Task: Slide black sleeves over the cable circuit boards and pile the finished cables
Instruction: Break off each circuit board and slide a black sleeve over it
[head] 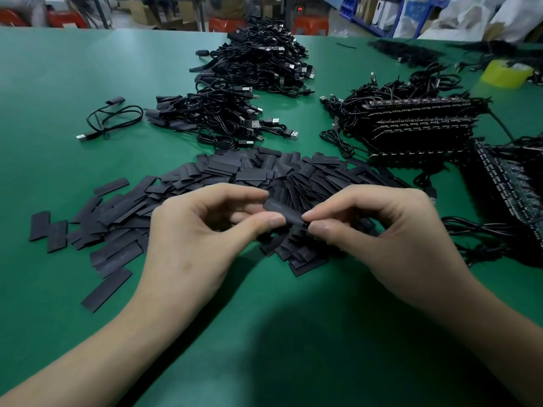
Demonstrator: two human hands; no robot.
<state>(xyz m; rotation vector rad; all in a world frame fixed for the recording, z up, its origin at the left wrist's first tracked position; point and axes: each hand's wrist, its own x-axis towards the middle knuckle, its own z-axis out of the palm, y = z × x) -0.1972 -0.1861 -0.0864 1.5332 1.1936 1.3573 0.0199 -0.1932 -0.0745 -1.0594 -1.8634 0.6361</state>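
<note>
Black sleeve (283, 214), one only, is pinched at both ends: the left hand (199, 230) holds its left end between thumb and forefinger, and the right hand (390, 236) holds its right end the same way, each grip closed on it. Beneath lies a heap of loose sleeves (235, 171), too many to count, on the green counter (58, 83). Beyond are two cable piles (211, 116), one lone cable (114, 118) on the left, stacked circuit boards (420, 124) on the right and one yellow tape roll (505, 73).
</note>
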